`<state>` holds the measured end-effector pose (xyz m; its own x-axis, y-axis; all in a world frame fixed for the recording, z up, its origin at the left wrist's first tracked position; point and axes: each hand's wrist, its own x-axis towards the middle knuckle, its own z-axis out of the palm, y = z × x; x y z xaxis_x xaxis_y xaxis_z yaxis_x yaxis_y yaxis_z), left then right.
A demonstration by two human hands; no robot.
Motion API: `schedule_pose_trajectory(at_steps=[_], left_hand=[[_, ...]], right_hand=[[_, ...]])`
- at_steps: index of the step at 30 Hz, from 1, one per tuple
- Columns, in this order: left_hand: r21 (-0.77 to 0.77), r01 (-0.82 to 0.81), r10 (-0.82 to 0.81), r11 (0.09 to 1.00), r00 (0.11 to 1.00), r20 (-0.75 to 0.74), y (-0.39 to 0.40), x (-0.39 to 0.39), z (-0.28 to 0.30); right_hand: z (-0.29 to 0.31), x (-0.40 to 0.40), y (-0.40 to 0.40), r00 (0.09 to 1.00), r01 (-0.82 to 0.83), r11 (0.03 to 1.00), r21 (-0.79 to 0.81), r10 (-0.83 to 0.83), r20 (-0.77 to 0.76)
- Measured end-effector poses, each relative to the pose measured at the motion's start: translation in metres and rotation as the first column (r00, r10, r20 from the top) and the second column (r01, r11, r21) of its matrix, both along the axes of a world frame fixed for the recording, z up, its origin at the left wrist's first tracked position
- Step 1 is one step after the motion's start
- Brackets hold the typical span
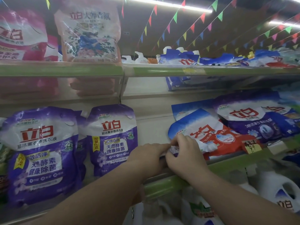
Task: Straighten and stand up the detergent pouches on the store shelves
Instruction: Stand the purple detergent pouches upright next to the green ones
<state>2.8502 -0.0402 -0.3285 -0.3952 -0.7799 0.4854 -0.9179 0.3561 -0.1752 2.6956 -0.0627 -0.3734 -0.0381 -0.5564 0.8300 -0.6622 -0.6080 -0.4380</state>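
On the middle shelf two purple detergent pouches stand upright, a big one [42,153] at the left and a smaller one [113,138] beside it. A purple and white pouch [173,150] lies flat at the shelf's front edge, mostly hidden under my hands. My left hand [146,158] and my right hand [183,153] meet over it, and their fingers pinch its top edge. Just right of them a blue, white and red bag [209,133] lies slumped on its back.
More blue bags [253,120] lie flat to the right, near a yellow price tag [253,147]. The top shelf holds upright pink [21,34] and peach [89,31] bags, plus toppled blue pouches [211,60]. White jugs [279,194] stand below the green shelf rail [227,164].
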Motion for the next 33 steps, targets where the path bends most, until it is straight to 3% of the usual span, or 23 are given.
schedule_pose_trajectory(at_steps=[12,21,33], left_hand=[[-0.144,0.009,-0.016,0.990,0.999,-0.051,-0.008,0.005,-0.002],[-0.244,-0.002,-0.106,0.970,0.898,-0.428,-0.009,0.016,-0.004],[-0.294,0.010,-0.224,0.956,0.672,-0.706,-0.008,0.028,-0.001]], right_hand=[[-0.027,-0.001,0.004,0.995,0.099,0.961,-0.259,-0.095,0.030],[-0.027,0.000,0.009,1.000,-0.004,0.989,-0.145,0.005,0.009],[-0.003,0.014,0.032,0.986,0.131,0.976,0.176,-0.110,-0.129]])
